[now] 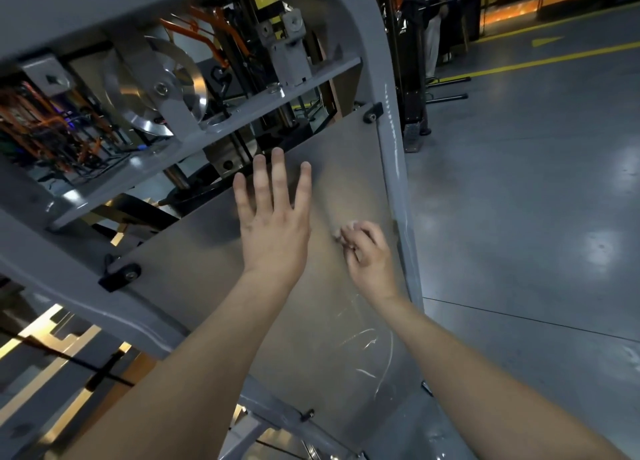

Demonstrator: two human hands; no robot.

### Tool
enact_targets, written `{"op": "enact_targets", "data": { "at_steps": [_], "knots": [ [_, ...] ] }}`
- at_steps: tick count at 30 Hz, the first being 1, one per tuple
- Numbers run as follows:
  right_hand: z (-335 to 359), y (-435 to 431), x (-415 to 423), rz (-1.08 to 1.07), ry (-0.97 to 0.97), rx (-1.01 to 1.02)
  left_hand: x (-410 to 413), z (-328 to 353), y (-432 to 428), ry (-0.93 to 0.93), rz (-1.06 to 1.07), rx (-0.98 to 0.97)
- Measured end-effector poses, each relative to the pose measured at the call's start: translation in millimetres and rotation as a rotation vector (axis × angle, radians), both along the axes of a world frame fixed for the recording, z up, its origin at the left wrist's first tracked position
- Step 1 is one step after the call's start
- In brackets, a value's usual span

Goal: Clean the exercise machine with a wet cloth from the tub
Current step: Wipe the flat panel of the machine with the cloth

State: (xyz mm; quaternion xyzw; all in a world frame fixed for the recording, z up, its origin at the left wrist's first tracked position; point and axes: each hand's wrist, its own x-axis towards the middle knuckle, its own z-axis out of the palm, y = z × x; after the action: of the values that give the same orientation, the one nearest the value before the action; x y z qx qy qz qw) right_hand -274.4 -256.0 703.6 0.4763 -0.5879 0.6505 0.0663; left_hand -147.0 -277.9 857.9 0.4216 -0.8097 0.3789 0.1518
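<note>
Left hand point(273, 224) lies flat on the panel point(207, 286), fingers straight; right hand point(367, 255) is curled, and I can't tell whether it holds anything.

Floor: smooth grey floor point(519, 200), glossy with pale patches of reflected light; a thin dark seam crosses it at lower right.
Markings: yellow lines point(554, 56) and a yellow arrow point(545, 40) painted on the far part.
Standing on it: grey-framed exercise machine point(391, 148) nearest; behind it a black upright stand point(410, 78) with bar feet; a person point(433, 33) further back.
</note>
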Motion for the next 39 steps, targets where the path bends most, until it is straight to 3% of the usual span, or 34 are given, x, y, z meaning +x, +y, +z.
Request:
{"op": "enact_targets", "data": {
  "at_steps": [5, 10, 15, 18, 23, 27, 32, 35, 39],
  "knots": [
    [1.1, 13.1, 2.6, 0.043, -0.111, 0.133, -0.8, -1.3, -0.4, -0.018, 0.008, 0.003],
    [57.2, 3.0, -2.2, 0.013, -0.046, -0.032, -0.2, -1.2, -1.3, -0.013, -0.016, 0.011],
    [-3.3, 11.9, 8.5, 0.02, 0.046, 0.083, 3.2, -2.5, -2.3, -0.043, -0.015, 0.004],
    [-8.4, 18.4, -5.1, 0.082, 0.065, 0.142, 6.3, -23.2, 9.7, -0.209, -0.048, 0.038],
    [14.1, 17.7, -42.2, -0.065, -0.173, 0.122, 21.2, -55.3, 8.9, -0.305, -0.005, 0.135],
    [2.2, -0.5, -23.9, -0.084, -0.219, 0.091, 23.1, -55.9, -1.2, -0.307, 0.008, 0.133],
    [-46.6, 9.3, 11.1, 0.059, -0.076, 0.165, 21.9, -58.4, -5.0, -0.325, 0.022, 0.099],
    [-28.5, 11.6, -11.8, 0.094, 0.018, 0.164, 20.0, -60.1, -4.4, -0.321, 0.017, 0.106],
    [17.0, -6.8, -29.5, -0.049, -0.085, 0.061, 21.5, -60.9, -5.1, -0.323, 0.017, 0.099]
  ]
}}
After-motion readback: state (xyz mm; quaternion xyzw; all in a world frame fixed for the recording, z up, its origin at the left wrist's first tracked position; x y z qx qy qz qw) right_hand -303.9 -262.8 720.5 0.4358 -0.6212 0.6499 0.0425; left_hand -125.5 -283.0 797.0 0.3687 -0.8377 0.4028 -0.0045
